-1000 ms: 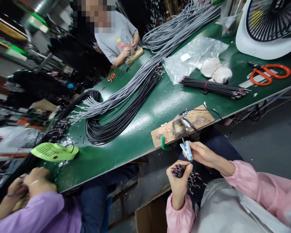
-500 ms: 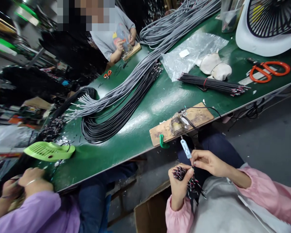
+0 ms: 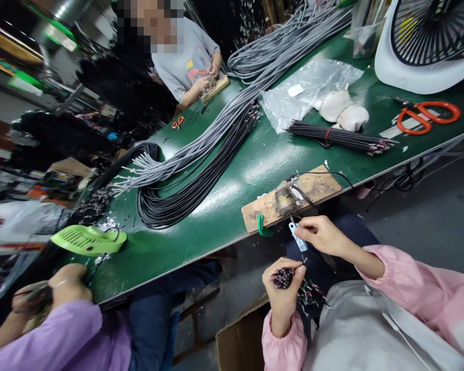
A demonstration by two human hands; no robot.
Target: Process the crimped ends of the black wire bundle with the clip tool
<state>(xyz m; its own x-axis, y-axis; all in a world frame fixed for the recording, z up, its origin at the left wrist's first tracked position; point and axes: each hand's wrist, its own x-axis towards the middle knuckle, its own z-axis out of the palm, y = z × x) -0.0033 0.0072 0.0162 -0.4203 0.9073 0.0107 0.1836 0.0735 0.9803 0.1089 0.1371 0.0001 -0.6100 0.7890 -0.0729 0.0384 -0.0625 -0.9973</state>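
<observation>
Below the table edge, the left hand (image 3: 284, 288) grips a bundle of wire ends (image 3: 281, 277). Meanwhile the right hand (image 3: 321, 236) pinches a small blue-white tool (image 3: 297, 240) beside the wooden board (image 3: 313, 188).

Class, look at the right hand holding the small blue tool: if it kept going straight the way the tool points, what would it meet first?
Probably the metal fixture on the wooden board: the right hand aims the blue tool at it, though depth is unclear.

1. Left hand (image 3: 282, 288) gripping a bunch of short wires (image 3: 290, 278), below tabletop (image 3: 201, 226) edge.
2. Right hand (image 3: 322, 234) pinching a small blue-white tool (image 3: 297, 239), tip near the wooden board (image 3: 294, 198).
3. Board clamped at tabletop edge by a green clip (image 3: 262, 226).
4. Orange scissors (image 3: 427, 114) far right.
</observation>
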